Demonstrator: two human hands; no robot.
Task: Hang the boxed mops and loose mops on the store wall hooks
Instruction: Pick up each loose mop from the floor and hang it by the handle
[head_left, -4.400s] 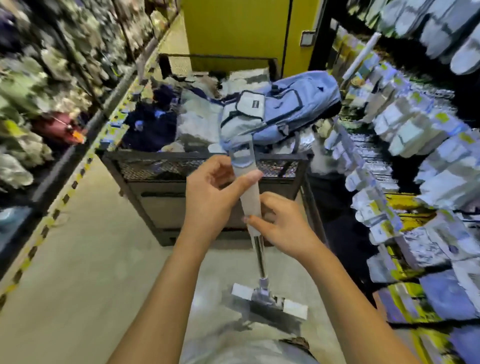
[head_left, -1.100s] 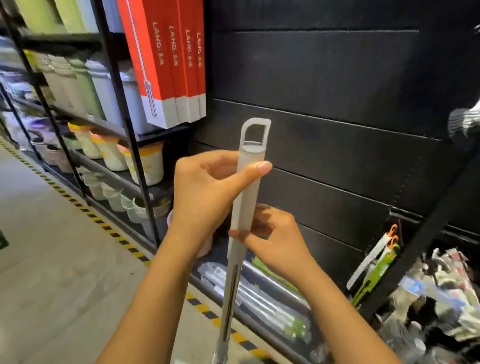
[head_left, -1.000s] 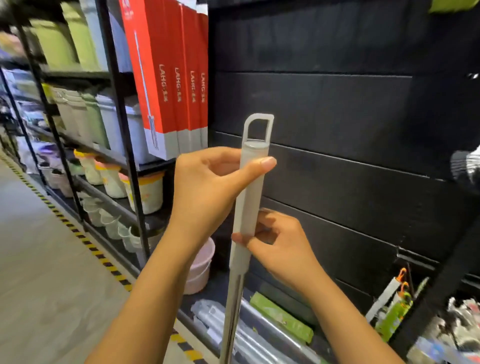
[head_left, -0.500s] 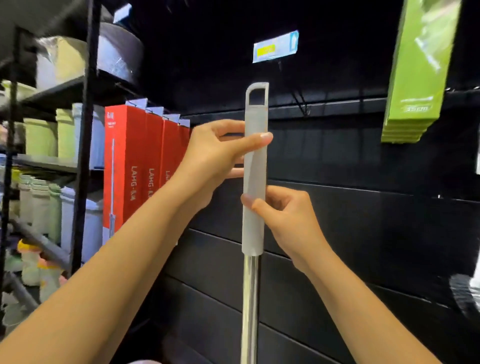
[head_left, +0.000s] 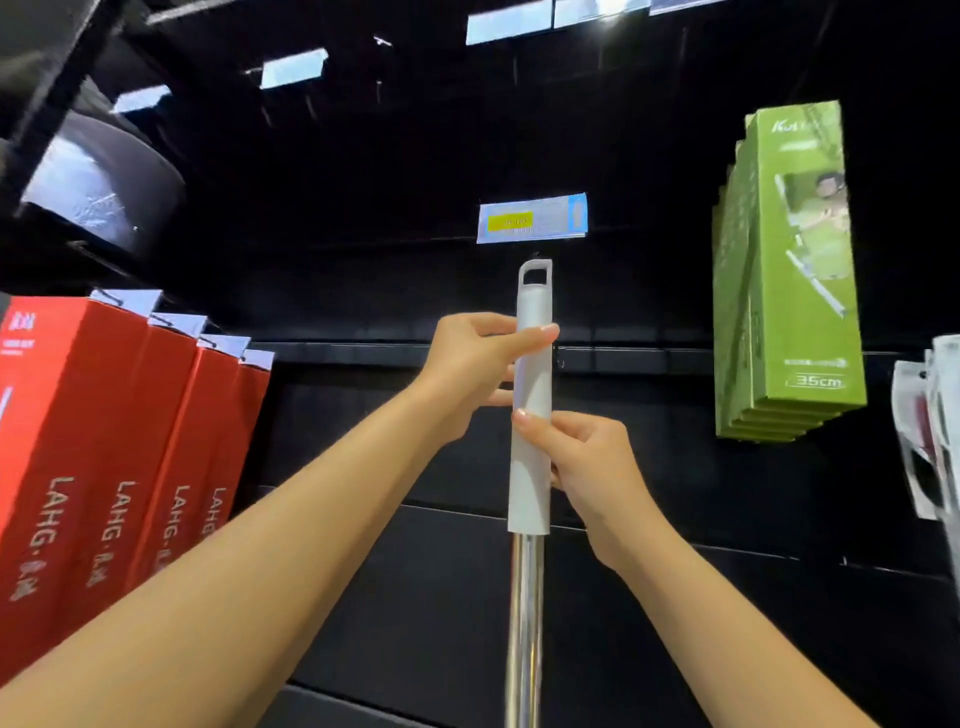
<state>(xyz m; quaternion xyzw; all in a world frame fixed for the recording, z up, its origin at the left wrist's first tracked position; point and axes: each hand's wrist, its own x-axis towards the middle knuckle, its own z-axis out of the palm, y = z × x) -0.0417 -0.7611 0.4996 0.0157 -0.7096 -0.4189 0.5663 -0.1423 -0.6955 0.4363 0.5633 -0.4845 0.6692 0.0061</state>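
Note:
I hold a loose mop upright by its pale grey grip (head_left: 531, 457), above a shiny metal pole (head_left: 523, 634). My left hand (head_left: 475, 366) pinches the upper grip; my right hand (head_left: 582, 462) clasps it lower down. The hanging loop (head_left: 535, 274) at the top sits just below a price tag (head_left: 532, 218) on the black wall; a dark hook there is barely visible. Several red boxed mops (head_left: 104, 447) hang at the left. Green boxed mops (head_left: 784, 291) hang at the right. The mop head is out of view.
The black slatted wall panel (head_left: 395, 545) fills the middle. More price tags (head_left: 293, 67) hang near the top. A dark round wrapped item (head_left: 98, 182) sits on a shelf at upper left. Clear packaged goods (head_left: 930, 431) hang at the right edge.
My view has tilted up along the wall. Both hands have lifted the mop higher, so its loop now sits right under the price tag.

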